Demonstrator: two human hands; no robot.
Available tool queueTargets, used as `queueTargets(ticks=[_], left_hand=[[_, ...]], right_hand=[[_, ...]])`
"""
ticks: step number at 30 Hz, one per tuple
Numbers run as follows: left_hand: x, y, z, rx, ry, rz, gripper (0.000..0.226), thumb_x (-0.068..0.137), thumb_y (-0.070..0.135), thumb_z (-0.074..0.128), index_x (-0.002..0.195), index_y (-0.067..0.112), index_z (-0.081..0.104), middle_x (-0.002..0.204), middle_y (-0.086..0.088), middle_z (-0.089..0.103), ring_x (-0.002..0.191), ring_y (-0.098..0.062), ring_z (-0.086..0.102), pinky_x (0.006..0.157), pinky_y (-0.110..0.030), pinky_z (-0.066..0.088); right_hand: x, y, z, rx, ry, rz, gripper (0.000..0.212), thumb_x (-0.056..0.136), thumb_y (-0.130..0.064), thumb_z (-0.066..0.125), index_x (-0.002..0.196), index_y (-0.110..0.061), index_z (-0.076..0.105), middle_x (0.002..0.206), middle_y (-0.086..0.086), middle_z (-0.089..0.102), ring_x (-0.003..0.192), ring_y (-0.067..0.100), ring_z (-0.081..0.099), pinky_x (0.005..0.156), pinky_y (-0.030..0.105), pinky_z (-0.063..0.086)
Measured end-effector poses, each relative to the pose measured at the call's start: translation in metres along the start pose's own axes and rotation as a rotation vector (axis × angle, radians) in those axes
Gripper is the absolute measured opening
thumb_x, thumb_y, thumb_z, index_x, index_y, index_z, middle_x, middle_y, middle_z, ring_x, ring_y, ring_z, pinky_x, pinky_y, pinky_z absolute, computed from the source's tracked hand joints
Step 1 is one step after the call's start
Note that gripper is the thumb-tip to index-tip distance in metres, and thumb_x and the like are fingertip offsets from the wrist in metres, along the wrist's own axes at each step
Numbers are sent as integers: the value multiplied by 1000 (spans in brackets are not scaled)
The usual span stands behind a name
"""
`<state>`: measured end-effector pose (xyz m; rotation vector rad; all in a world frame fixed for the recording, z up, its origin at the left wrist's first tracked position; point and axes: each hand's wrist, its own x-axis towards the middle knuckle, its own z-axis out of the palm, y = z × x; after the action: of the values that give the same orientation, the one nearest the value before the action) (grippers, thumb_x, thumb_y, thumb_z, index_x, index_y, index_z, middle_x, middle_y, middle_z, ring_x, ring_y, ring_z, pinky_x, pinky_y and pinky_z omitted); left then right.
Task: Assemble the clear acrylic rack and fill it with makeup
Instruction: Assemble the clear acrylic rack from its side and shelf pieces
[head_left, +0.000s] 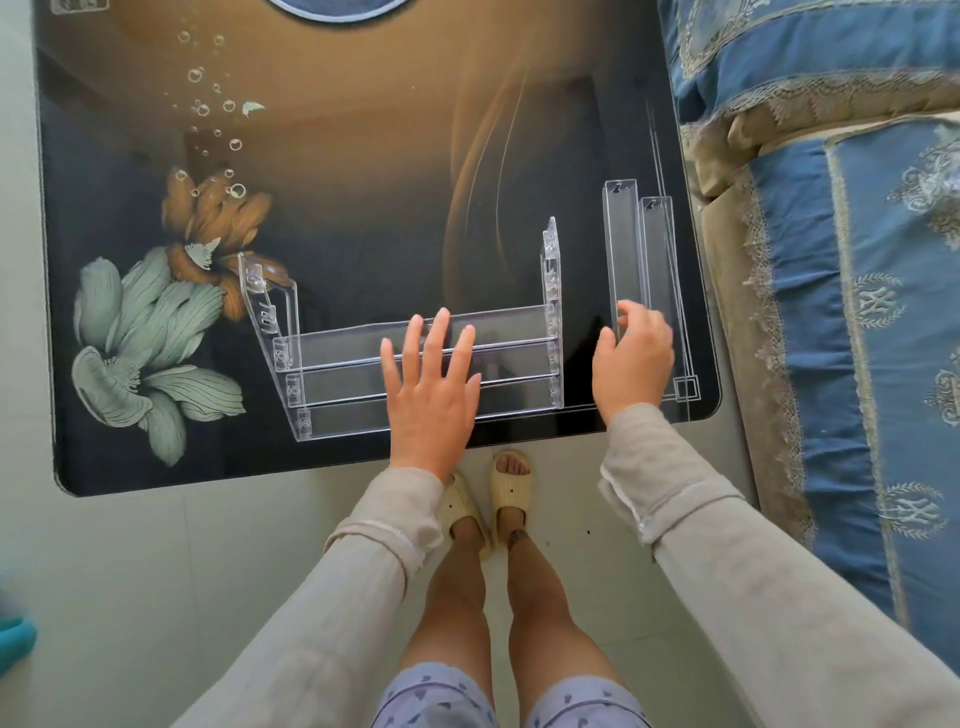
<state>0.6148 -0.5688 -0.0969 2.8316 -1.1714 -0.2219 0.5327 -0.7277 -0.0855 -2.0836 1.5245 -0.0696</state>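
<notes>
The clear acrylic rack (337, 358), three shelves already slotted between its side panels, stands at the table's (363, 171) 6 o'clock edge; it looks light, stiff, slick and easily scratched or cracked at the tabs, so it is best held by its edges. The left hand (431, 389) lies flat on the shelves, fingers spread and straight. At the rack's 3 o'clock, the right hand (634, 358) curls thumb and fingers round the near end of a loose shelf strip (623, 249).

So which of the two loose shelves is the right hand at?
The left loose shelf, nearer the rack: the right hand is at its near end.
</notes>
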Motion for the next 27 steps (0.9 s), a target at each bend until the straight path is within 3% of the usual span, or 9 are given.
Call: queueTargets(ticks=[3,7,11,15,18,24,27], left_hand=[[-6,-3,3,15,-11,-19,45,87,31,58,129,18,51,144,-13,44,134,-36,39,110,-57,27],[-5,-3,4,2,-19,-15,46,87,33,57,130,19,49,146,-12,42,135,-35,37,110,-54,28],[-6,-10,5,56,42,39,49,81,32,65,127,18,54,140,-12,49,129,-35,47,103,-54,39],[-6,-12,6,65,17,45,52,84,35,62,131,20,49,144,-11,46,132,-34,43,105,-52,38],[-6,-13,6,72,1,47,55,84,37,61,134,20,45,145,-10,44,133,-34,42,105,-51,37],[-6,-12,3,-6,-106,44,55,93,38,43,143,22,28,155,-7,24,143,-32,22,115,-50,21],[-7,-13,-10,-149,-17,-1,49,89,26,51,136,16,44,145,-12,43,135,-34,38,111,-51,29]], right_hand=[[9,-4,7,-195,-60,41,34,91,-15,50,125,-8,50,126,15,52,119,31,44,98,41,36],[5,-7,12,-226,-88,37,22,92,-12,47,109,-8,59,113,13,62,107,31,53,91,38,39],[-6,-10,13,-147,-52,3,18,89,-18,56,104,-8,60,107,12,62,99,29,56,87,36,43],[1,-19,15,-128,90,-79,40,80,-22,68,115,-9,52,118,14,54,110,29,48,93,38,39],[11,-23,20,-131,15,-34,53,82,-24,66,127,-7,44,128,14,48,118,30,44,99,40,38],[18,-22,18,74,-60,98,39,85,-19,60,120,-5,52,122,15,51,111,29,52,89,32,43],[11,-32,1,208,11,97,39,86,-19,59,122,-5,51,120,15,52,99,23,53,87,24,39]])
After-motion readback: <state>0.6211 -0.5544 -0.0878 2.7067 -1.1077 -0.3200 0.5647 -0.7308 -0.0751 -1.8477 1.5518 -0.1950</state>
